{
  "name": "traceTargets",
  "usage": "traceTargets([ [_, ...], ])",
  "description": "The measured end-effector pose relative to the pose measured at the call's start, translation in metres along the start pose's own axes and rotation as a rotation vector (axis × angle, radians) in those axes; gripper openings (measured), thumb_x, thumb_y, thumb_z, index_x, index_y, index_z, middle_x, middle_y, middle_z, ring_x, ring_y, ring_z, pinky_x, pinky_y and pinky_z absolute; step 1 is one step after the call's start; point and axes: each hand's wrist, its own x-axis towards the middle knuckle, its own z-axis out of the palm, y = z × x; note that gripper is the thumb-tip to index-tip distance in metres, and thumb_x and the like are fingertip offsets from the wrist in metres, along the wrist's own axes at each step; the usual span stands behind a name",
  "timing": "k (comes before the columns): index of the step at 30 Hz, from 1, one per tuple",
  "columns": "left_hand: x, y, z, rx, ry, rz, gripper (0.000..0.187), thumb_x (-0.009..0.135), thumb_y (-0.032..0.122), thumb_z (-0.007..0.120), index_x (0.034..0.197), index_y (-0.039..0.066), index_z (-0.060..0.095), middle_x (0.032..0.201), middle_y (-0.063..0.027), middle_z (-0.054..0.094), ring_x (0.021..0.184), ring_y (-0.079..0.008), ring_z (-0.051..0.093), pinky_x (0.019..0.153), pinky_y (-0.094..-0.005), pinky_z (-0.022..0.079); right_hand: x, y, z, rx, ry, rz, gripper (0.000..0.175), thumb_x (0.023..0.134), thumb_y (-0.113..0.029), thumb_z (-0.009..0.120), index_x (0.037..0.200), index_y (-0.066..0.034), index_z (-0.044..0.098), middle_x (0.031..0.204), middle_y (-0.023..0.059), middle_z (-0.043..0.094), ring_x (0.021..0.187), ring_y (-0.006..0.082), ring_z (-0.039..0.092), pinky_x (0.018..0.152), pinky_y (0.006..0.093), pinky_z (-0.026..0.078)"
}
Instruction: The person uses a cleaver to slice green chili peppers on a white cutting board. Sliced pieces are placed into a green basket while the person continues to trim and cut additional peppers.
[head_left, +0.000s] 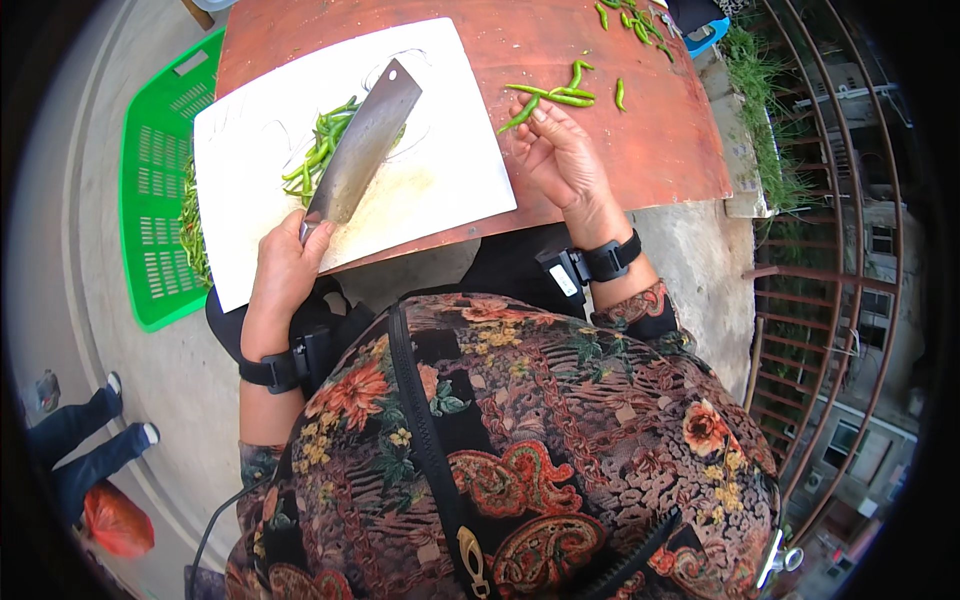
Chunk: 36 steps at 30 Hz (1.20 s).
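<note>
My left hand (289, 253) grips the handle of a cleaver (369, 142), whose broad blade slants up and to the right over a white cutting board (247, 180). Beside and partly beneath the blade lies a pile of green chili peppers (319, 154); the blade hides some of it. Palm up, my right hand (559, 150) pinches one green chili pepper (521, 115) between thumb and fingers, just right of the board. A few loose green chili peppers (571, 97) rest on the reddish wooden table (645, 157) beyond those fingertips.
A green plastic basket (161, 247) with cut peppers (193, 232) stands left of the board, partly covered by it. More chili peppers (637, 22) lie at the table's far right. A metal railing (832, 277) runs along the right. At lower left are a person's legs (90, 442) and a red bag (118, 519).
</note>
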Motion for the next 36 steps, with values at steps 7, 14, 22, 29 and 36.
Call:
traceTargets([
  [7, 0.003, -0.010, 0.001, -0.037, 0.016, 0.019, 0.035, 0.089, 0.029, 0.065, 0.098, -0.005, 0.062, 0.096, -0.0246, 0.067, 0.087, -0.0379, 0.066, 0.076, -0.0402, 0.052, -0.001, 0.045, 0.017, -0.490, 0.032, -0.054, 0.031, 0.094, -0.003, 0.058, 0.124, -0.0030, 0.053, 0.101, 0.0114, 0.068, 0.077, 0.0095, 0.062, 0.066, 0.0189, 0.050],
  [14, 0.001, -0.008, 0.003, -0.054, 0.040, 0.018, 0.034, 0.089, 0.029, 0.066, 0.098, -0.004, 0.063, 0.090, -0.0257, 0.066, 0.084, -0.0384, 0.066, 0.074, -0.0410, 0.051, 0.001, 0.095, 0.022, -1.439, -0.040, -0.561, 0.012, 0.081, -0.002, 0.068, 0.093, -0.0049, 0.066, 0.087, 0.0078, 0.061, 0.077, 0.0207, 0.062, 0.068, 0.0311, 0.052],
  [22, 0.002, -0.010, 0.005, -0.058, 0.060, 0.033, 0.034, 0.089, 0.029, 0.066, 0.097, -0.004, 0.063, 0.083, -0.0254, 0.065, 0.078, -0.0394, 0.064, 0.070, -0.0415, 0.050, 0.011, 0.092, 0.019, -1.599, -0.159, -0.803, 0.012, 0.074, -0.003, 0.071, 0.085, -0.0049, 0.066, 0.087, 0.0089, 0.059, 0.084, 0.0284, 0.060, 0.074, 0.0355, 0.051],
  [29, -0.006, 0.009, -0.002, -0.049, 0.023, 0.045, 0.031, 0.089, 0.027, 0.066, 0.096, -0.003, 0.063, 0.074, -0.0250, 0.062, 0.070, -0.0386, 0.063, 0.065, -0.0419, 0.049, 0.016, 0.089, 0.014, -1.565, -0.185, -0.851, 0.012, 0.075, -0.002, 0.070, 0.085, -0.0036, 0.064, 0.087, 0.0105, 0.062, 0.086, 0.0292, 0.062, 0.075, 0.0356, 0.052],
  [36, -0.006, 0.033, -0.006, -0.007, -0.041, 0.097, 0.030, 0.089, 0.026, 0.066, 0.091, -0.004, 0.061, 0.073, -0.0257, 0.061, 0.069, -0.0420, 0.061, 0.063, -0.0441, 0.048, 0.016, 0.089, 0.014, -1.581, -0.180, -0.883, 0.010, 0.076, -0.002, 0.068, 0.084, -0.0039, 0.063, 0.086, 0.0105, 0.062, 0.086, 0.0302, 0.061, 0.076, 0.0368, 0.051],
])
